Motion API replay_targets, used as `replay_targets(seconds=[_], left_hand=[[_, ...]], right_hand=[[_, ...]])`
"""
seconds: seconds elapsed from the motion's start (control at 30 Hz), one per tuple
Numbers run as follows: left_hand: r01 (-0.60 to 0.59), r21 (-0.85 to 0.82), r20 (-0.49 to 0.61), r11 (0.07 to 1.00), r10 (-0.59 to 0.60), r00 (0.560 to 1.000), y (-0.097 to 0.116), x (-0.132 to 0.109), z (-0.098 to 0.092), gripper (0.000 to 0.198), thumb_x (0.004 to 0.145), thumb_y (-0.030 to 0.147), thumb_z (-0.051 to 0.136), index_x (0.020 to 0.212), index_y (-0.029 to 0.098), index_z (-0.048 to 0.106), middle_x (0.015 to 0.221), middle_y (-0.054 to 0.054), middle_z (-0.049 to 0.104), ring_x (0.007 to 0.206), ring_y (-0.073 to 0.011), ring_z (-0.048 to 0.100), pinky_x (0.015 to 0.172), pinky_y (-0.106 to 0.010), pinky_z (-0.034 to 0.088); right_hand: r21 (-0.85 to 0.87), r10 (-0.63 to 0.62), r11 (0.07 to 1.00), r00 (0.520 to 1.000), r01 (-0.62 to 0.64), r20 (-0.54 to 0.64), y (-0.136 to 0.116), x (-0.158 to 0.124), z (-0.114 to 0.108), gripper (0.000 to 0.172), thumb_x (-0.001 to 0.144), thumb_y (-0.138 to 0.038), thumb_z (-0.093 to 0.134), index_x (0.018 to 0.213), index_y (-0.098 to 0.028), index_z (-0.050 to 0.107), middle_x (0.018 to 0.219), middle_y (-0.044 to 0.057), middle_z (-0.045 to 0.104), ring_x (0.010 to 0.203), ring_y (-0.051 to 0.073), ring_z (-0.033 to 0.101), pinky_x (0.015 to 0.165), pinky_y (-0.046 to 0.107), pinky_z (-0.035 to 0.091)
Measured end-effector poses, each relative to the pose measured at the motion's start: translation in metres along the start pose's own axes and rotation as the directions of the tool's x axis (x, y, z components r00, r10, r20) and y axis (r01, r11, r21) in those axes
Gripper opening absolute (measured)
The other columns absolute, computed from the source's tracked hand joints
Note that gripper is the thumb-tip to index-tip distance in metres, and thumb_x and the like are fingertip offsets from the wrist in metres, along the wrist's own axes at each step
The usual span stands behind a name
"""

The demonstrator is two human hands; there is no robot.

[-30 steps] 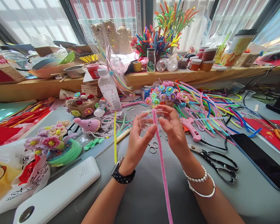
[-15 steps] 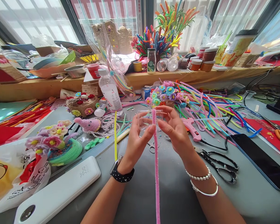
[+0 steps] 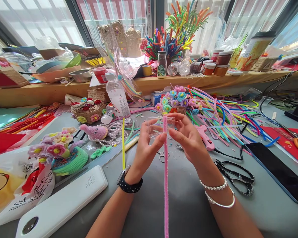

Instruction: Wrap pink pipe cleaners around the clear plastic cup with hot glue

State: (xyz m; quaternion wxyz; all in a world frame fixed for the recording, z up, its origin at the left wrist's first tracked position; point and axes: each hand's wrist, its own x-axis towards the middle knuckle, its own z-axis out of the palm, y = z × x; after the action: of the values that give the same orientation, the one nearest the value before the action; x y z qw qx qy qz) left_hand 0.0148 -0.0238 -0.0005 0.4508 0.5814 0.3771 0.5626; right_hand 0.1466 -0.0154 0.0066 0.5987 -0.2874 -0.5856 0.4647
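A small clear plastic box is held between my two hands above the table. My left hand grips its left side, thumb on the near face and fingers behind. On the opposite side, my right hand closes on the box in the same way. A fuzzy pink pipe cleaner lies against the middle of the box, and its long end runs down towards me. Both thumb tips are close to this strip; whether they press on it I cannot tell. Small scissors lie on the table beyond my left wrist.
A pink glue gun, black scissors and a phone lie to the right. Loose pipe cleaners spread behind. At left are a white power bank, a green crocheted piece and a water bottle.
My hands and the box hold nearly the same pose. The view has shifted very slightly, and my right wrist sits a touch further right.
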Motion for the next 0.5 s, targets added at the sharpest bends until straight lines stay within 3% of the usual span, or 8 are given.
replay_targets(seconds=[0.5], left_hand=[[-0.015,0.051,0.027,0.999,0.014,1.000,0.0009,0.0016,-0.0021,0.046,0.078,0.050,0.056,0.111,0.020,0.044,0.087,-0.002,0.057,0.082,-0.0160,0.055,0.076,-0.029,0.044]], right_hand=[[0.126,0.047,0.991,0.999,-0.049,0.018,0.0011,0.0005,0.0011,0.024,0.076,-0.028,0.065,0.099,-0.030,0.057,0.108,0.000,0.054,0.107,0.016,0.050,0.085,0.029,0.047]])
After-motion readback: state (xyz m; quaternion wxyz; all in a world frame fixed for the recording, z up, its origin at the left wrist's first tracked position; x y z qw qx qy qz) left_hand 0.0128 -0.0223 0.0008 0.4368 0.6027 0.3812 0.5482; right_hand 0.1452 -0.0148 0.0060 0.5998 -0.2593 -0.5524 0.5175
